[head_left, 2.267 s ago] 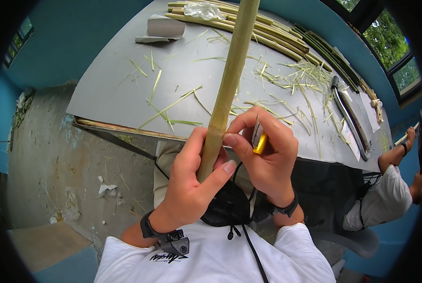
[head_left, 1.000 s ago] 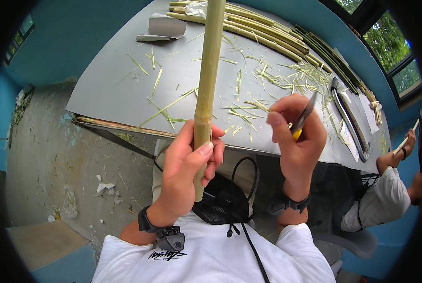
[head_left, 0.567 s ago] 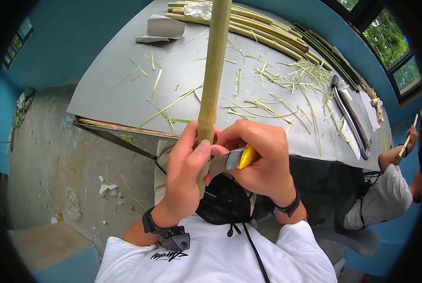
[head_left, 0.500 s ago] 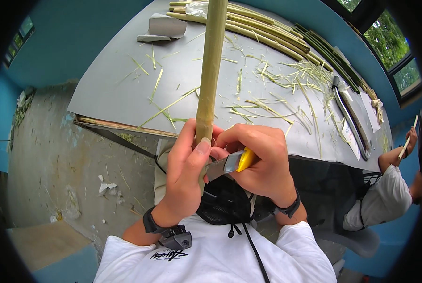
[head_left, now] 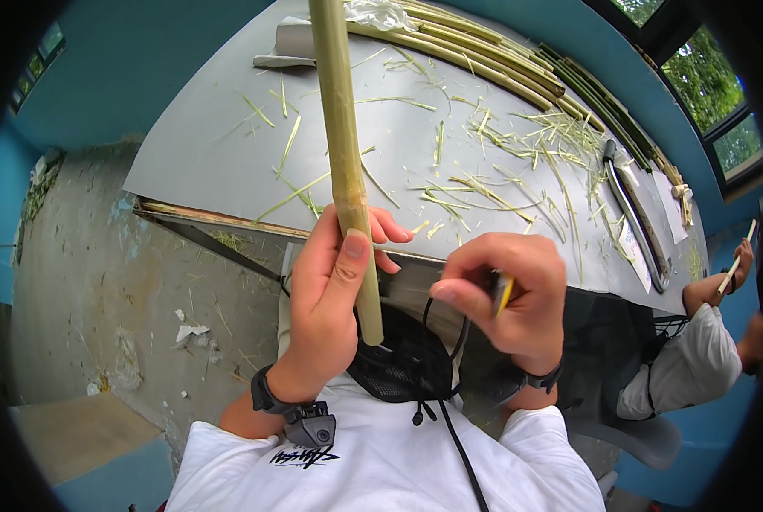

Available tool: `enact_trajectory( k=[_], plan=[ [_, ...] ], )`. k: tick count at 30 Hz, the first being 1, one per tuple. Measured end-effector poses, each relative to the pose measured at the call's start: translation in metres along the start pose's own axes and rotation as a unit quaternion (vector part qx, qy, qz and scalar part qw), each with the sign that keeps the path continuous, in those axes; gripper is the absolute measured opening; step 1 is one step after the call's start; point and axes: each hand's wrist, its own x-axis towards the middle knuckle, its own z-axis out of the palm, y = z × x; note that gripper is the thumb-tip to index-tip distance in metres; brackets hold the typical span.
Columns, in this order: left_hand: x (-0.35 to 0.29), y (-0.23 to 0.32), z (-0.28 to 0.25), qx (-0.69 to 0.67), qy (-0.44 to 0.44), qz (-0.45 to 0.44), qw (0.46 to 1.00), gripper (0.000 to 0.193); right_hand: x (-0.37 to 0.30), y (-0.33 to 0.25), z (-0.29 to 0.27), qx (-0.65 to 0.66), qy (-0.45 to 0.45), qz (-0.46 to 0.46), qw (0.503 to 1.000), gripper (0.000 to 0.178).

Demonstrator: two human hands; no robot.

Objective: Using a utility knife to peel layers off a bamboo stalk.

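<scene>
My left hand (head_left: 326, 286) is wrapped around a pale green bamboo pole (head_left: 340, 128) just below one of its joints, thumb along the front. The pole stands nearly upright in view, its lower end hanging below my hand and its upper part running out over the table. To the right, apart from the pole, my right hand (head_left: 513, 294) is closed on a utility knife (head_left: 502, 293). Only a bit of its yellow handle shows; the blade is hidden behind my fingers.
Bamboo shavings (head_left: 560, 141) litter the grey table (head_left: 219, 145). Several bamboo poles (head_left: 484, 64) lie along its far edge, beside a curved-handled saw (head_left: 624, 205). Grey folded sheet (head_left: 292, 43) sits at the far left. Another person's arm (head_left: 705, 290) holds a thin stick at right.
My right hand has drawn the knife away from the pole, to the right. The pole's upper part has swung left, and my left fingers have loosened a little.
</scene>
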Motion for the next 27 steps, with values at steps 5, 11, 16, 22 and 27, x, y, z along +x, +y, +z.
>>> enact_trajectory(
  k=[5, 11, 16, 22, 27],
  plan=[
    [0.001, 0.002, -0.003, 0.015, -0.012, 0.003, 1.000, 0.033, -0.002, 0.015, -0.022, -0.045, 0.182, 0.050, 0.981, 0.020],
    [-0.002, 0.008, -0.003, -0.053, -0.040, -0.080, 0.995, 0.037, 0.009, 0.069, -0.047, -0.178, 0.235, 0.041, 0.955, 0.023],
    [0.002, 0.011, 0.004, 0.001, -0.027, -0.057, 0.998, 0.046, 0.008, 0.046, -0.025, -0.122, 0.190, 0.041, 0.973, 0.011],
    [0.003, 0.016, 0.005, -0.032, -0.028, -0.045, 0.998, 0.042, 0.007, 0.038, 0.003, -0.022, 0.013, -0.080, 0.996, 0.020],
    [0.000, 0.015, -0.003, -0.035, -0.040, -0.061, 0.997, 0.042, 0.009, 0.025, 0.015, -0.070, -0.037, -0.103, 0.992, 0.025]
  ],
)
